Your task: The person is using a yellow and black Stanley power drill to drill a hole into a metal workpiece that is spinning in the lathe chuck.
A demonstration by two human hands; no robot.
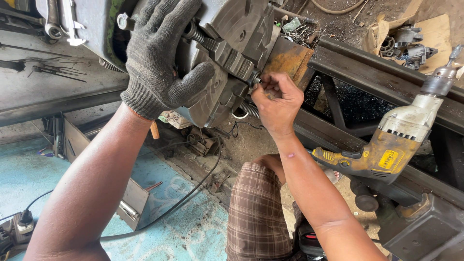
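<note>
My left hand (162, 53), in a dark grey knit glove, rests on the face of a large grey lathe chuck (237, 34), fingers spread over it and thumb against its lower edge. My bare right hand (276, 101) pinches a small metal part at the tip of a stepped chuck jaw (232, 58), just below a rusty steel plate (288, 59). What the fingers grip is mostly hidden by them.
A yellow and grey electric drill (391, 145) lies on the dark lathe bed rails (382, 72) at right. Black cables (183, 198) trail over a blue-green floor (179, 237). A plug adapter (21, 224) sits at lower left. My checked shorts (256, 212) show below.
</note>
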